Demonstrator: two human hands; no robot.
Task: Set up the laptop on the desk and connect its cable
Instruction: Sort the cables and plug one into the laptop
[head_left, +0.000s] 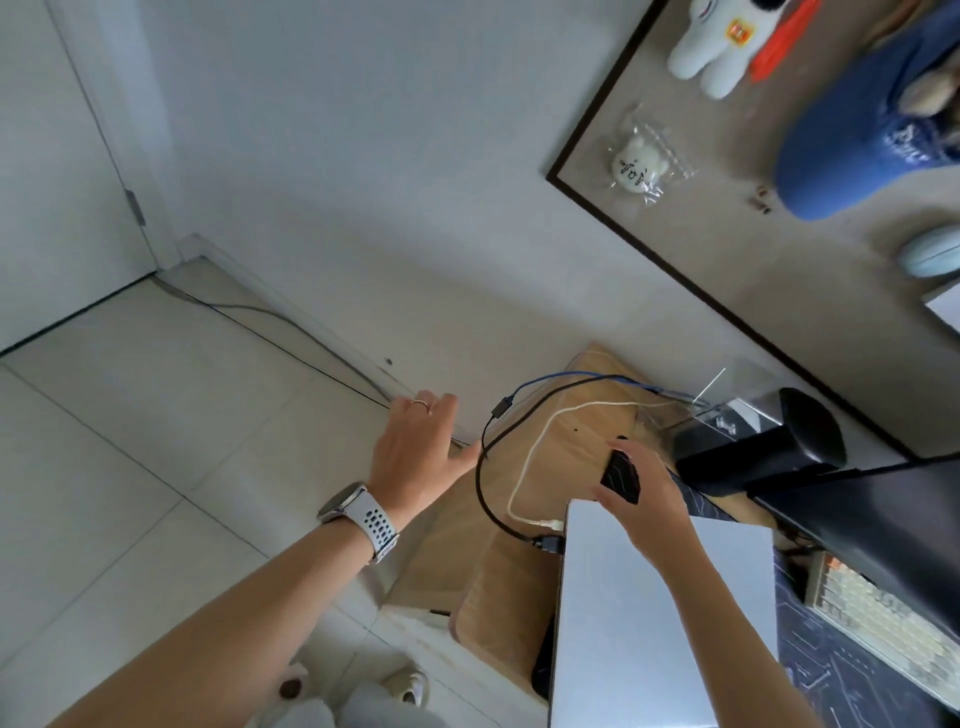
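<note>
A closed silver laptop lies on the wooden desk near its left edge. A black cable and a white cable both run to plugs at the laptop's left side. My right hand is above the laptop's far corner, shut on a small black object, perhaps a mouse. My left hand, with a ring and a white-strapped watch, hovers past the desk's left edge over the floor, fingers apart and holding nothing.
A black monitor and its arm base stand to the right, with a beige keyboard on a dark mat. A pinboard hangs on the wall. Blue cables run along the desk's back. Tiled floor lies left.
</note>
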